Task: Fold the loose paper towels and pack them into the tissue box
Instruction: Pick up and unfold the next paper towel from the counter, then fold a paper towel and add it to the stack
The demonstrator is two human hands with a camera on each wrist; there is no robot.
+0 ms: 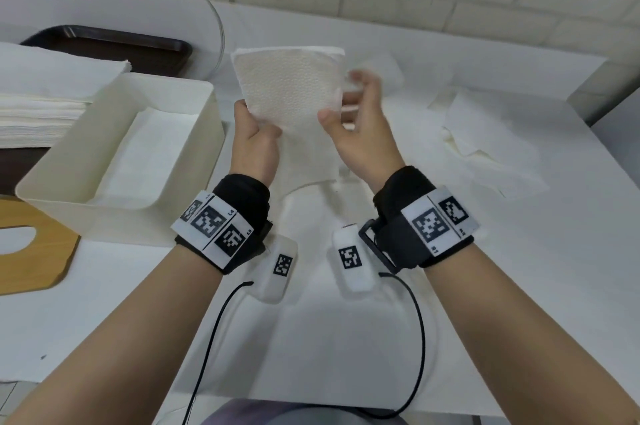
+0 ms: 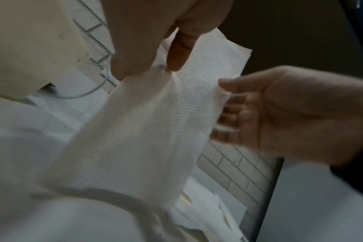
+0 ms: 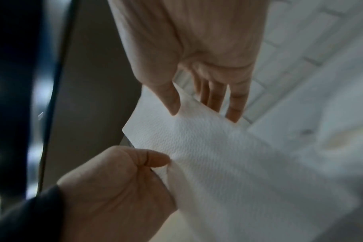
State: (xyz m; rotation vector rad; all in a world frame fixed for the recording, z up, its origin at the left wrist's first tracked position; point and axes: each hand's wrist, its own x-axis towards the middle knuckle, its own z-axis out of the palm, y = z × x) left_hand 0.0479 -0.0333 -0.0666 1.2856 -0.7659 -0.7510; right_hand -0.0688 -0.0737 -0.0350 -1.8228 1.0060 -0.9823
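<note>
Mid-frame, the left hand (image 1: 254,144) pinches one paper towel (image 1: 294,102) held up off the table; the right hand (image 1: 360,126) is loosely spread at its far edge. Some folded sheets seem already in the box (image 1: 204,133), centre left. Crumpled towels (image 1: 485,144) wait at right.

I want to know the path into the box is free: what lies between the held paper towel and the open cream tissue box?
Nothing: in the head view, only bare white table separates the embossed white paper towel from the cream plastic tissue box.

Left hand (image 1: 254,140) raised, pinching; right hand (image 1: 360,126) raised, fingers loosely spread.
</note>
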